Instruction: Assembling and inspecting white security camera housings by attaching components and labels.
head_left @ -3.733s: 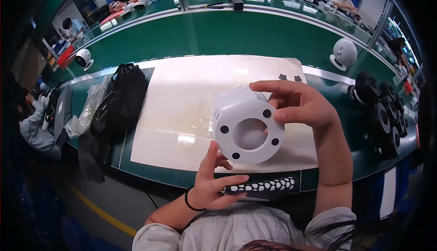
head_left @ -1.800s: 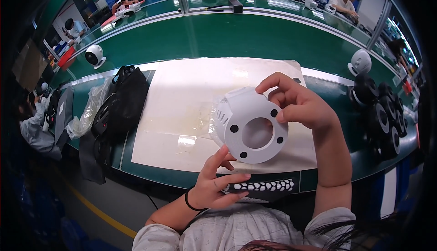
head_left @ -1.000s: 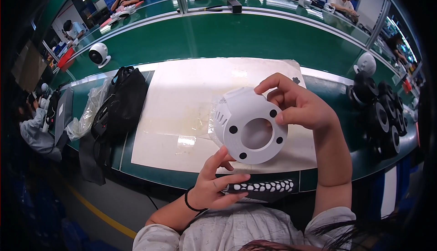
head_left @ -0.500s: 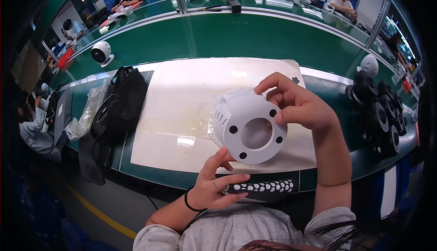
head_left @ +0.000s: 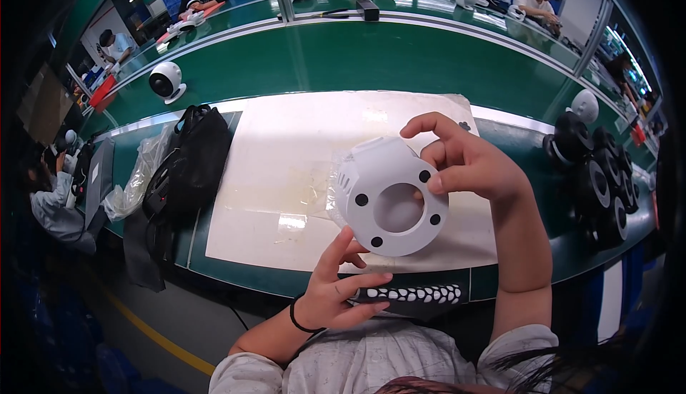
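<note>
Both my hands hold a white plastic housing [head_left: 411, 240] tilted above a white board. Its round face has a big central hole ringed by several black round pads, and slots line its left side. My right hand [head_left: 475, 158] grips the upper right rim, thumb on the face, forefinger curved over the top. At the lower left edge, my left hand [head_left: 339, 290] steadies it with its upper fingers, while the lower fingers stretch out over a black strip with white spots [head_left: 421, 293] at the table's front edge.
The white board [head_left: 250, 208] covers the middle of the table. Left of it lie a black bag [head_left: 193, 158] and clear plastic wrap [head_left: 141, 172]. Black round parts [head_left: 597, 179] are piled at right. A white camera [head_left: 166, 81] stands on the green belt [head_left: 321, 58]; people work beyond.
The housing has shifted slightly left in my hands, and my right forefinger sits a little off its top edge. On the belt, the white camera has moved right.
</note>
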Action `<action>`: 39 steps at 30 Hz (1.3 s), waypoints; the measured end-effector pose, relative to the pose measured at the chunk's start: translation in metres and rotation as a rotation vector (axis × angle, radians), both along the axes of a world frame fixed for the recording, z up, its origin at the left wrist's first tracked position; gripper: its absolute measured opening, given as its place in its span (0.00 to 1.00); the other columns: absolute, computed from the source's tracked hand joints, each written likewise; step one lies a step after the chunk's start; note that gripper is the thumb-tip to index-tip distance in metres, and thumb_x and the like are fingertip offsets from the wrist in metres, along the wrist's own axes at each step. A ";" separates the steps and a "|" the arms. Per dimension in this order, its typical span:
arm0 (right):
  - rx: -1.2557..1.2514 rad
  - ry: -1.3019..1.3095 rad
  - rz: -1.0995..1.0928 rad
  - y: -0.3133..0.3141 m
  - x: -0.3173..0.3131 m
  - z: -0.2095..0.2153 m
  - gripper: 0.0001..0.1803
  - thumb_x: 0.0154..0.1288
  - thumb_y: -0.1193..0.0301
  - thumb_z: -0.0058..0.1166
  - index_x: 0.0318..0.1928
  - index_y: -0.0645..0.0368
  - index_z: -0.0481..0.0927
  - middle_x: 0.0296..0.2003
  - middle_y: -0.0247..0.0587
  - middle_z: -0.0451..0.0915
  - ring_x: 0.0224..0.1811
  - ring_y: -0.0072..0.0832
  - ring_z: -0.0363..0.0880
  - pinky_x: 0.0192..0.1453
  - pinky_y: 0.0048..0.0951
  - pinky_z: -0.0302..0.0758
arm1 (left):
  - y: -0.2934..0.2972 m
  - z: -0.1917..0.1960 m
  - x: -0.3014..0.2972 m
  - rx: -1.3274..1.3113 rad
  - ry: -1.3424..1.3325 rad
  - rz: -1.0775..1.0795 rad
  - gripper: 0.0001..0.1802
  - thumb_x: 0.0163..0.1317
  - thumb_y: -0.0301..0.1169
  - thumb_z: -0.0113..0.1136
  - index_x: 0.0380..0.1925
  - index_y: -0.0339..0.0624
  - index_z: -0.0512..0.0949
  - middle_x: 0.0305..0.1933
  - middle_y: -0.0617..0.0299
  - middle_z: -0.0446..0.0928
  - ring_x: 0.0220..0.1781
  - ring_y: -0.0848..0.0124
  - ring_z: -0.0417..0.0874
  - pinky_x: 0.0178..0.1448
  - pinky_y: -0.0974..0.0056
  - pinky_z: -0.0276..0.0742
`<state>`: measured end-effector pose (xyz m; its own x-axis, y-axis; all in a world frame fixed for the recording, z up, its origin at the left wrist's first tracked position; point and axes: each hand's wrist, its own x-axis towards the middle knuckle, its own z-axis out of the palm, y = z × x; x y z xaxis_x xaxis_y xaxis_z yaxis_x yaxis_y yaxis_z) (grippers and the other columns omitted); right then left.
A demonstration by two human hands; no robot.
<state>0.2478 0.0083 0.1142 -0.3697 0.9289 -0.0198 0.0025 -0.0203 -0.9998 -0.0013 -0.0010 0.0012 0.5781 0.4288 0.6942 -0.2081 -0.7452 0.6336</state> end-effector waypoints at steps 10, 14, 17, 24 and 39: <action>-0.098 -0.039 -0.086 0.007 0.002 -0.004 0.21 0.51 0.71 0.57 0.45 0.59 0.65 0.24 0.34 0.77 0.26 0.18 0.76 0.30 0.17 0.70 | 0.003 -0.002 -0.001 -0.019 0.032 0.010 0.18 0.42 0.28 0.68 0.37 0.44 0.81 0.69 0.44 0.41 0.52 0.57 0.73 0.41 0.66 0.72; -0.112 0.004 -0.064 0.010 0.002 -0.009 0.19 0.50 0.73 0.57 0.43 0.60 0.66 0.28 0.41 0.80 0.30 0.20 0.79 0.31 0.15 0.72 | 0.006 -0.003 -0.002 -0.021 0.033 0.007 0.18 0.42 0.28 0.68 0.37 0.44 0.81 0.69 0.44 0.40 0.52 0.57 0.74 0.41 0.67 0.72; -0.106 -0.001 -0.061 0.010 0.000 -0.008 0.18 0.52 0.72 0.56 0.44 0.62 0.68 0.29 0.41 0.80 0.30 0.20 0.79 0.32 0.16 0.73 | 0.005 -0.003 -0.002 -0.028 0.029 0.010 0.17 0.42 0.28 0.68 0.37 0.44 0.81 0.69 0.45 0.40 0.51 0.57 0.74 0.40 0.67 0.72; -0.127 -0.048 -0.063 0.009 -0.001 -0.007 0.16 0.55 0.69 0.54 0.42 0.65 0.73 0.30 0.37 0.80 0.30 0.18 0.77 0.34 0.16 0.72 | 0.006 -0.002 -0.002 -0.033 0.035 0.011 0.17 0.42 0.28 0.68 0.37 0.43 0.81 0.69 0.45 0.41 0.51 0.57 0.74 0.40 0.67 0.72; -0.119 -0.113 -0.080 0.010 -0.004 -0.004 0.17 0.56 0.66 0.53 0.42 0.65 0.75 0.31 0.33 0.78 0.30 0.16 0.74 0.34 0.16 0.71 | 0.009 -0.002 -0.003 -0.053 0.050 0.002 0.17 0.42 0.28 0.68 0.37 0.44 0.80 0.69 0.45 0.41 0.52 0.57 0.74 0.41 0.67 0.72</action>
<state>0.2434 0.0182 0.1099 -0.2838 0.9439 -0.1689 0.1082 -0.1435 -0.9837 -0.0048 0.0077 -0.0011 0.6107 0.4652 0.6408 -0.1741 -0.7106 0.6817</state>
